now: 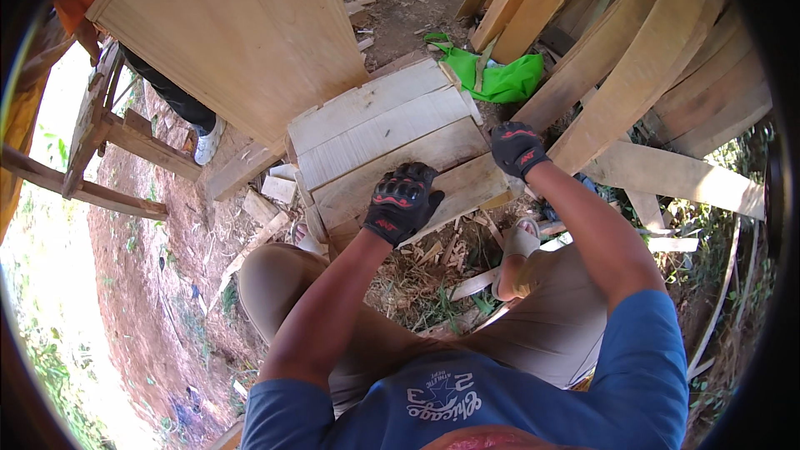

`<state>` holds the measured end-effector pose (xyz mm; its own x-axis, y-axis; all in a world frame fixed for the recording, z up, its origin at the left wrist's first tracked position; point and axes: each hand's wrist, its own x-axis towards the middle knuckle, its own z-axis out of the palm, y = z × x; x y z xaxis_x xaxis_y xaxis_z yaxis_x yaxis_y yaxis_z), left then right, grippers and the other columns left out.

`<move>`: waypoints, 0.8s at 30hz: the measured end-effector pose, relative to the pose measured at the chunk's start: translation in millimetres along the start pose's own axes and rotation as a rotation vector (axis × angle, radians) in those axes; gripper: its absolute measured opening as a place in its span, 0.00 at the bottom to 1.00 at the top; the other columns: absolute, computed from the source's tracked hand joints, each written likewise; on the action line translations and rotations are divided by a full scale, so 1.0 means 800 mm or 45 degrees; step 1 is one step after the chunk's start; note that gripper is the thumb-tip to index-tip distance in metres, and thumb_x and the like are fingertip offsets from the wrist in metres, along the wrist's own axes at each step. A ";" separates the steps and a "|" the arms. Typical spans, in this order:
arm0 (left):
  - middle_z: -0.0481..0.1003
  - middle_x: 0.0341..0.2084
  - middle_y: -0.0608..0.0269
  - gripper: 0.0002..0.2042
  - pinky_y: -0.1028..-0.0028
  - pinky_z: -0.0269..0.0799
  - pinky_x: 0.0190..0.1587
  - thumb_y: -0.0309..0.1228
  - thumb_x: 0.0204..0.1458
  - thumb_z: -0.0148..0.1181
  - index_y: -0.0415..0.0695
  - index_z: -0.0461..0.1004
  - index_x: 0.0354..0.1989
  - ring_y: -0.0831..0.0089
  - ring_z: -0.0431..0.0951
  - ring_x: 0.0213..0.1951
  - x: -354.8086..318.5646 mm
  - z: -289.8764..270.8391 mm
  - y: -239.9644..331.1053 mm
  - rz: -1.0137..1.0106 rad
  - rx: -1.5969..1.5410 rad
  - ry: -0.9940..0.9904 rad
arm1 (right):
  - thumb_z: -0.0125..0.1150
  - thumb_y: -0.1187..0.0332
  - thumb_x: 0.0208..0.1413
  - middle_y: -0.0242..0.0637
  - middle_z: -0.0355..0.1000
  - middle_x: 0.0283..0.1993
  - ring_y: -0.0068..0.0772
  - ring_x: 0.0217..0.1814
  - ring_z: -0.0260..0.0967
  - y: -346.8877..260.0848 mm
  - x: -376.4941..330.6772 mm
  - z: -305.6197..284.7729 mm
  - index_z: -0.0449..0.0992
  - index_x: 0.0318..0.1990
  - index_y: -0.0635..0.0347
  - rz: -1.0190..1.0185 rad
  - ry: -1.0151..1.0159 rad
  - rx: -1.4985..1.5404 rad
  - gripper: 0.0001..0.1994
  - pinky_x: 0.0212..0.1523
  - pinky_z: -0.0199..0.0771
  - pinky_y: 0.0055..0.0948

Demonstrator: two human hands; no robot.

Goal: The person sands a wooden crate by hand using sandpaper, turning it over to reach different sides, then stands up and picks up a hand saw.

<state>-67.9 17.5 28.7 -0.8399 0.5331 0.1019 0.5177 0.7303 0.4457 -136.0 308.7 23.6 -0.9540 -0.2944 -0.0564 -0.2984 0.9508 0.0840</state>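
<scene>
In front of my knees sits a low crate-like piece of wooden planks [375,142], its top made of several boards side by side, the far ones paler. My left hand [404,200], in a black glove with red marks, rests on the near boards with its thumb held apart from the fingers. At the right end of the planks is my right hand [517,148], gloved alike. Its fingers are curled closed, and whatever they may hold is hidden beneath the glove.
A large wooden panel [242,33] stands at the far left, with another person's shoe [210,142] beside it. Long boards [642,58] lean at the right. A bright green bag [492,75] lies behind the planks. Wood scraps [442,250] litter the ground between my feet.
</scene>
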 end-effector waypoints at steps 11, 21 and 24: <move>0.77 0.53 0.48 0.21 0.54 0.71 0.59 0.44 0.60 0.59 0.43 0.76 0.55 0.49 0.75 0.57 -0.002 0.006 -0.004 0.038 0.024 0.077 | 0.51 0.61 0.62 0.59 0.79 0.47 0.63 0.51 0.77 0.016 0.008 0.007 0.82 0.43 0.63 0.062 -0.150 0.128 0.16 0.55 0.77 0.55; 0.76 0.56 0.50 0.21 0.54 0.71 0.60 0.43 0.59 0.59 0.45 0.76 0.56 0.50 0.74 0.59 0.002 0.009 -0.008 -0.013 0.028 0.031 | 0.52 0.61 0.58 0.56 0.80 0.47 0.60 0.50 0.78 0.022 0.013 -0.007 0.82 0.40 0.62 -0.093 -0.176 0.109 0.16 0.52 0.79 0.53; 0.76 0.56 0.50 0.21 0.54 0.70 0.61 0.43 0.59 0.59 0.45 0.76 0.57 0.50 0.74 0.59 0.002 0.008 -0.001 0.021 0.052 0.034 | 0.53 0.62 0.58 0.56 0.80 0.45 0.60 0.49 0.79 0.018 0.002 -0.027 0.83 0.40 0.62 -0.029 -0.212 0.106 0.16 0.53 0.79 0.52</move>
<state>-68.6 20.9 22.8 -0.8348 0.5343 0.1327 0.5373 0.7384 0.4075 -142.3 319.5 46.4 -0.9270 -0.3023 -0.2219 -0.3098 0.9508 -0.0013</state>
